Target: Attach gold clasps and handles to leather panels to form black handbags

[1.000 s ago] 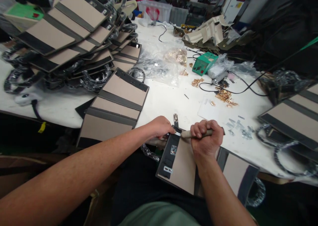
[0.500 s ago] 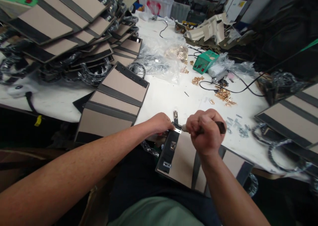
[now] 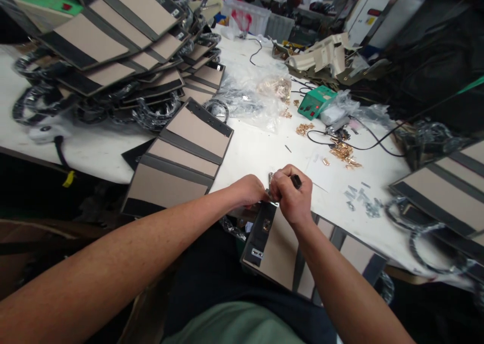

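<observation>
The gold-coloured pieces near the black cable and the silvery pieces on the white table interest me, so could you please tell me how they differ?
The gold-coloured pieces look warm and bright; the silvery pieces look pale grey.
The gold-coloured pieces are heaped more densely, while the silvery pieces lie more thinly spread.
The silvery pieces are nearer the person than the gold-coloured pieces.
Both are small and loose on the white table.

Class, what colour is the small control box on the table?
Green, seen best in the head view.
</observation>
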A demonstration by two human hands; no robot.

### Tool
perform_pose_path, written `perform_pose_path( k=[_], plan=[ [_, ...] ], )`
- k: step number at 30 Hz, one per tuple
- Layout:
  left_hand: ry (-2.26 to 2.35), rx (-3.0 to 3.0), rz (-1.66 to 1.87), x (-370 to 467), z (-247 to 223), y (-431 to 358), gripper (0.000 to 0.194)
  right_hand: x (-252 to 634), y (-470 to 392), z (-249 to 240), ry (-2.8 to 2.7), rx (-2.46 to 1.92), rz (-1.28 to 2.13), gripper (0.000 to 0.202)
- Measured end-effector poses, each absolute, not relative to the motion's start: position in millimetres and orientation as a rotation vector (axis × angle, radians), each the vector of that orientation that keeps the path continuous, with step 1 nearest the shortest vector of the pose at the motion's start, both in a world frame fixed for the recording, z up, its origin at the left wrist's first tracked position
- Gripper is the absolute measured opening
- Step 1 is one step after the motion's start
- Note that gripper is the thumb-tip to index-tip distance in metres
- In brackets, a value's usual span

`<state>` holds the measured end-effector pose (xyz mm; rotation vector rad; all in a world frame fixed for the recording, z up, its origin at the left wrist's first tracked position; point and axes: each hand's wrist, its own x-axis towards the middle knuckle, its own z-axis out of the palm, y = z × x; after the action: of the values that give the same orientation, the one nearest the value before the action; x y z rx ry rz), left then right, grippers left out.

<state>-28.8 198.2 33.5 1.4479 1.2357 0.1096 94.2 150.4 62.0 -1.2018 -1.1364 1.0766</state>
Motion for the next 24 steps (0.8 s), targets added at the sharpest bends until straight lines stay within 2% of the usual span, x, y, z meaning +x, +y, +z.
perform_pose_path(
  k=[7,13,17,24],
  plan=[
    [1.227,1.45,0.11,-28.6,36.9,198.2,0.035,100.1,145.2,51.6,-1.453,-1.274,0.806,0.024],
    [1.165,1.407,0.129,-33.3,32.8,196.3,0.033,106.0,143.0,56.6,-1.103,-1.019,1.007,0.028],
    [1.144,1.415,0.136,-34.0,26.3,196.3,0.028,103.0,141.5,66.0,-0.995,-0.807,1.012,0.028],
    [1.146,1.445,0.12,-31.8,27.4,197.4,0.028,102.3,141.8,46.7,-1.024,-0.994,0.999,0.031]
  ],
)
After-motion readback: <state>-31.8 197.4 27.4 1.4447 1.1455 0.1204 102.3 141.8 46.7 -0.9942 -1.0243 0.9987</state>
